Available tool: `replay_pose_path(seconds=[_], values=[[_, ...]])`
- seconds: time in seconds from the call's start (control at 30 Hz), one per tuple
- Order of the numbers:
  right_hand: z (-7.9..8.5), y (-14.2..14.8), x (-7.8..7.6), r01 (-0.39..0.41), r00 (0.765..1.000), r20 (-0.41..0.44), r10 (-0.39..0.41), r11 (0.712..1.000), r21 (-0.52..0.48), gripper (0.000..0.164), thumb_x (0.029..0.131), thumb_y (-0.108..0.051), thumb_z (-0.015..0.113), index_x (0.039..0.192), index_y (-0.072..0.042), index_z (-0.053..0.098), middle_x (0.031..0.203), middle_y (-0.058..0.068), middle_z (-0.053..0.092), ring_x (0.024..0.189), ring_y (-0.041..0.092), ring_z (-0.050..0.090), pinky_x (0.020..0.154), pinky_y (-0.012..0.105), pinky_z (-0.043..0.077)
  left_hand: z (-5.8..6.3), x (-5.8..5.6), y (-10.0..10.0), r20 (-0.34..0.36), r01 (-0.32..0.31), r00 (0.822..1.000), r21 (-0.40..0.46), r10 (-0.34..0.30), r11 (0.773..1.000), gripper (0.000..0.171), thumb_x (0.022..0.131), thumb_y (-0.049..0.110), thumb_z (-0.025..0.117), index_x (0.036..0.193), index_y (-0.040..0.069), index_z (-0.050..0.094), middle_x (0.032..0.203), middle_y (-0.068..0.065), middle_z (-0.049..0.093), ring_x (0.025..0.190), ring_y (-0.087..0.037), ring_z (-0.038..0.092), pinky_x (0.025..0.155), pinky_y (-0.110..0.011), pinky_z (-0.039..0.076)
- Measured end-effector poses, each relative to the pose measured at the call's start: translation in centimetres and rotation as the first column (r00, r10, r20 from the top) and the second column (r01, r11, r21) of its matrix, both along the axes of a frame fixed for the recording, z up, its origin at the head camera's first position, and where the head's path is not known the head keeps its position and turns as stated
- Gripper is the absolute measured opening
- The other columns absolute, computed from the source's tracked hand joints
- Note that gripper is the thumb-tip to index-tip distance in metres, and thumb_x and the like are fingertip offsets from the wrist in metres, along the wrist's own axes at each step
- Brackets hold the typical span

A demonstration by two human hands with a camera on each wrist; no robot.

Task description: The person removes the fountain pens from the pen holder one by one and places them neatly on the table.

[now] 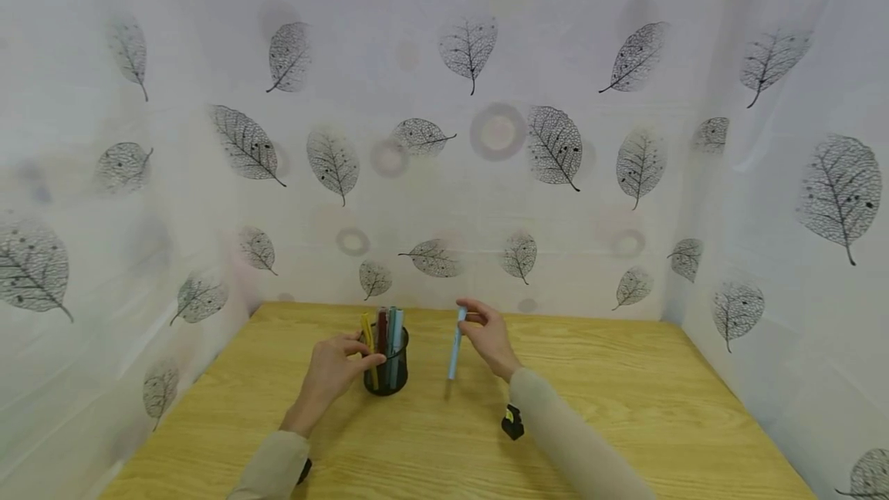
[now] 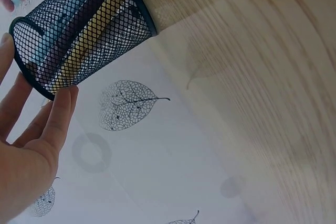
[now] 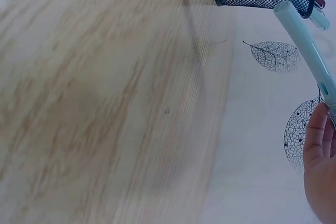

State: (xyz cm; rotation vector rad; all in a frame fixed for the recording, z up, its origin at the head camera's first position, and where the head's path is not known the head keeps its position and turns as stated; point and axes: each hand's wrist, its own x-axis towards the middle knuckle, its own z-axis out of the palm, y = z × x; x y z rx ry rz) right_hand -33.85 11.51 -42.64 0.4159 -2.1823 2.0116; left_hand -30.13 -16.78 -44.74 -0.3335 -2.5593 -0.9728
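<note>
A black mesh pen holder (image 1: 397, 376) stands upright on the table with several pens in it, among them a yellow pen (image 1: 367, 329), a dark red pen (image 1: 382, 326) and a light blue one. My left hand (image 1: 332, 365) grips its rim, thumb at the front and fingers on the far left side; the left wrist view shows the fingertips on the mesh holder's rim (image 2: 39, 88). To the right of the holder, my right hand (image 1: 489, 336) pinches another light blue pen (image 1: 454, 349) near its top. That pen hangs nearly upright, its lower end just above the table.
The wood-grain table (image 1: 625, 392) has a leaf-print curtain (image 1: 590, 245) behind it and along both sides. Near the right sleeve (image 1: 566, 423) is a small black object with a yellow mark (image 1: 512, 421); whether it is strapped to the wrist cannot be told.
</note>
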Motion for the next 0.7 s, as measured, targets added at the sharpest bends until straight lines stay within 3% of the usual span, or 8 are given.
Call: replay_pose_path(seconds=[0.4,0.6,0.7], values=[[-0.4,1.3,-0.1,0.013,1.000,0.011,-0.014,0.996,0.083,0.042,0.088,0.008,0.059,0.130,0.004,0.059,0.125,0.023,0.059,0.108,0.039,0.060,0.077,0.030,0.057,0.1,0.1,-0.1,-0.010,-0.008,1.000,-0.011,0.008,1.000,0.021,0.078,0.035,0.082,0.078,0.014,0.078,0.118,-0.020,0.068,0.110,-0.036,0.066,0.084,-0.048,0.057],[-2.6,2.3,-1.6,0.052,0.998,0.036,-0.057,0.991,0.120,0.042,0.088,0.007,0.060,0.129,0.002,0.061,0.123,0.021,0.061,0.102,0.031,0.063,0.081,0.042,0.058,0.1,0.1,0.0,0.001,-0.002,1.000,0.001,0.002,1.000,0.022,0.078,0.036,0.082,0.078,0.014,0.078,0.119,-0.020,0.068,0.111,-0.036,0.065,0.084,-0.048,0.057],[-3.3,2.7,-2.1,0.062,0.996,0.047,-0.069,0.987,0.150,0.042,0.088,0.006,0.061,0.130,-0.001,0.062,0.124,0.019,0.061,0.100,0.025,0.063,0.082,0.041,0.058,0.1,0.0,0.0,-0.008,-0.003,1.000,-0.003,0.003,1.000,0.021,0.078,0.036,0.082,0.078,0.015,0.078,0.117,-0.019,0.069,0.110,-0.035,0.066,0.085,-0.048,0.056]])
